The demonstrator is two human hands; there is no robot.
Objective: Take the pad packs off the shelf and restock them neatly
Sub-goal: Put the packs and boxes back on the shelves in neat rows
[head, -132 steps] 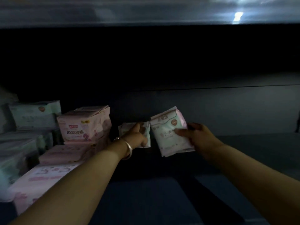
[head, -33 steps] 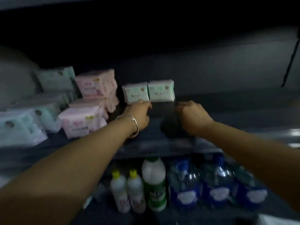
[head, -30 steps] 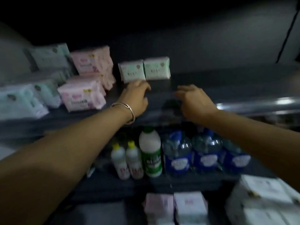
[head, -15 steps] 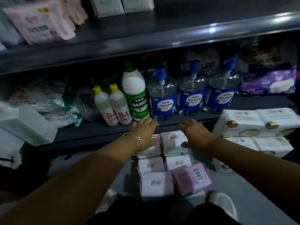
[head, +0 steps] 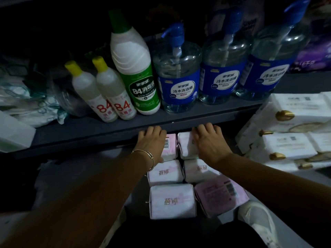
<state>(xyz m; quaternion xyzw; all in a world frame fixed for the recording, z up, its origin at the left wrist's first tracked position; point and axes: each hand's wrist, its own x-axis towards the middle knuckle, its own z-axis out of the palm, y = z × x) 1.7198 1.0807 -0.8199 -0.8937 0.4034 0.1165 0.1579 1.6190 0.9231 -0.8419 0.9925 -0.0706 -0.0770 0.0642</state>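
— Left hand (head: 152,142)?
— Down on top of the far left pack (head: 170,145). Fingers bent over its far edge, thumb by its near edge. Holding it. Thin bracelet (head: 146,158) on the wrist.
— Right hand (head: 209,142)?
— Down on the far right pack (head: 186,145), just beside the other one. Fingers bent over its far edge too. Thumb hidden.
— Hands touching?
— No. Apart, one pack each.
— And where are the two packs?
— Down on the grey floor (head: 89,172), right at the front edge of the low shelf (head: 80,129). Side by side, touching.
— More packs near them?
— Yes. Four more, in two rows toward the person. Middle left pack (head: 165,171) and middle right pack (head: 198,170), both pale. Then the near left pack (head: 172,203), pale with pink letters, and the near right pack (head: 220,196), pink, turned a little, with a bar code on top.
— On the shelf above the hands?
— Two small bottles (head: 89,93) with yellow caps and a red 84. Next to them a tall bottle (head: 136,68) with a green label. Then three clear pump bottles (head: 179,77) with blue labels, all standing up in a line.
— To the sides?
— On the right, a pile of white tissue packs (head: 295,111). On the left, crinkly plastic bags (head: 35,108), too dark to read.
— Down low?
— A white shoe (head: 256,221), close to the pink pack.
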